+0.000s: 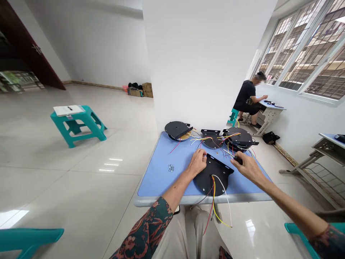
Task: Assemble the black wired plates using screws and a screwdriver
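- Pillar [199, 61]: white, and I see it directly behind the far edge of the surface.
- Surface [161, 180]: blue top, in front of my lap.
- Stool [78, 124]: teal, on the floor well to the left, with white sheets on top.
- Person [246, 97]: seated at another desk by the windows, far right, well apart from me.
- Plate [212, 174]: black and rounded, flat on the surface near its front edge, between my hands.
- Discs [176, 129]: black units in a row along the far edge, with coloured leads spread among them.
- Left hand [197, 162]: fingers curled over the plate's far-left corner, gripping it.
- Right hand [246, 166]: just beside the plate's right corner, closed around a small dark item [238, 158]. I cannot tell what it is.
- Wires [215, 205]: red, yellow and white, running from the plate's middle and hanging over the front edge.
- Screws [170, 167]: a small silver cluster on the surface, left of my left hand.
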The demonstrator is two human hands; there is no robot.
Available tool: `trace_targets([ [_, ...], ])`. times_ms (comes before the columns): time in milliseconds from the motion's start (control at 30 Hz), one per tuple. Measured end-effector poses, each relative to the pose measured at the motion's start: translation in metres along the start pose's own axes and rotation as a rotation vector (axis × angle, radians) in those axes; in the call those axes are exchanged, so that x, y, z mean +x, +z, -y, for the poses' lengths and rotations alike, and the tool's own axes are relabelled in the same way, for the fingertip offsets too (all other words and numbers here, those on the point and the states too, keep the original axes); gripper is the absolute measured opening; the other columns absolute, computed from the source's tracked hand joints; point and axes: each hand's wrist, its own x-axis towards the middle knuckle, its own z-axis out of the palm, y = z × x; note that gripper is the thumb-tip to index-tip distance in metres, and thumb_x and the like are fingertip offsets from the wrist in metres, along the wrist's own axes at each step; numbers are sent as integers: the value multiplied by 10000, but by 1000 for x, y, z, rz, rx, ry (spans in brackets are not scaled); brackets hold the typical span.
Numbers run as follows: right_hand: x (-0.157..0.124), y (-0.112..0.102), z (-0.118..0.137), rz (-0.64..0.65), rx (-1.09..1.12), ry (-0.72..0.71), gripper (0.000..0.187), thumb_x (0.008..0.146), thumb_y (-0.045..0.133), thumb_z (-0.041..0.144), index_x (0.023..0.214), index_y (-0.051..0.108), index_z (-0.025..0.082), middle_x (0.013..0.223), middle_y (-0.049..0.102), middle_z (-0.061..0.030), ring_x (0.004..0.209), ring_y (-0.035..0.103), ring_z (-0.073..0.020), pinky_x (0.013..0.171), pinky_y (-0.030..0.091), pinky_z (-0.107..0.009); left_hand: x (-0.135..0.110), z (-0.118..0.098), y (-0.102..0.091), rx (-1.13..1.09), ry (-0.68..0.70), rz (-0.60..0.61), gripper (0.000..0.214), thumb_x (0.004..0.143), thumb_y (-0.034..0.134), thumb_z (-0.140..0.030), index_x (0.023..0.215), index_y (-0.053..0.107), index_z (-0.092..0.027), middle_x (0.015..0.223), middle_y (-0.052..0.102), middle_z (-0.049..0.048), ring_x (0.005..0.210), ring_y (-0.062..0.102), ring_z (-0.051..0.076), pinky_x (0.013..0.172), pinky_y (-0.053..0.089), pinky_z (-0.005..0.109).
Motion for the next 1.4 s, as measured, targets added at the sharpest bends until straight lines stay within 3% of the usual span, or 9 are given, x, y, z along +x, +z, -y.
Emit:
trace_targets([
  [67, -8, 24, -22, -8, 110, 116, 341, 889, 529, 515, 954, 647, 202, 747, 691, -47, 761, 646, -243, 640, 384, -289, -1, 0, -2, 20, -33, -23, 74, 838, 559, -125, 822, 585, -192, 900, 626, 28, 818, 600, 162, 847, 498, 319],
  [233, -24, 64, -26, 128, 247, -1, 349, 895, 509, 498, 943, 678, 195, 723, 700, -33, 733, 637, -221, 655, 381, -285, -6, -5, -6, 46, -167, -25, 64, 828, 598, -190, 765, 608, -180, 754, 646, -8, 700, 601, 132, 716, 484, 256],
  [567, -36, 71, -25, 167, 389, 59, 338, 902, 543, 385, 620, 566, 199, 648, 705, -30, 702, 633, -202, 647, 366, -282, -59, -26, -36, 92, -329, 16, 131, 795, 671, -299, 805, 624, -177, 746, 695, 13, 744, 672, 163, 712, 511, 259],
  [800, -46, 72, -25, 39, 98, 35, 401, 955, 483, 507, 1083, 705, 199, 948, 756, -138, 934, 697, -305, 666, 387, -313, -103, -27, -39, 23, -363, -19, 129, 758, 686, -201, 852, 599, -183, 801, 673, 12, 751, 656, 153, 753, 546, 279],
  [900, -43, 65, -23, 60, 84, 19, 378, 950, 486, 488, 1034, 713, 198, 947, 752, -156, 973, 691, -322, 689, 398, -322, -117, -28, -35, -57, -397, -38, 173, 760, 694, -202, 901, 597, -174, 823, 672, 24, 760, 660, 155, 757, 542, 277],
  [1067, -39, 61, -18, 229, 341, 10, 342, 909, 495, 356, 611, 565, 204, 634, 696, -93, 708, 645, -236, 676, 414, -310, -139, -34, -32, -281, -481, -64, 395, 777, 708, -260, 1139, 593, -152, 936, 687, 58, 799, 695, 168, 770, 551, 282],
  [1200, -50, 58, -7, 324, 470, 22, 349, 859, 493, 267, 515, 474, 208, 442, 561, -15, 498, 503, -141, 569, 384, -262, -145, -44, -35, -491, -605, -106, 516, 775, 734, -272, 1250, 567, -161, 1184, 667, 129, 909, 719, 196, 804, 574, 298],
  [1300, -54, 50, 8, 405, 828, 182, 282, 798, 551, 273, 537, 477, 199, 397, 473, 24, 372, 307, -80, 432, 237, -240, -132, -54, -41, -638, -643, -176, 518, 758, 772, -233, 1235, 591, -148, 1311, 626, 170, 1015, 712, 216, 869, 571, 292],
  [1400, -40, 41, 23, 381, 1081, 303, 264, 739, 608, 298, 541, 468, 195, 396, 443, 38, 346, 211, -45, 394, 125, -224, -101, -63, -49, -696, -622, -225, 521, 776, 770, -203, 1260, 589, -135, 1197, 697, 150, 952, 726, 208, 860, 567, 284],
])
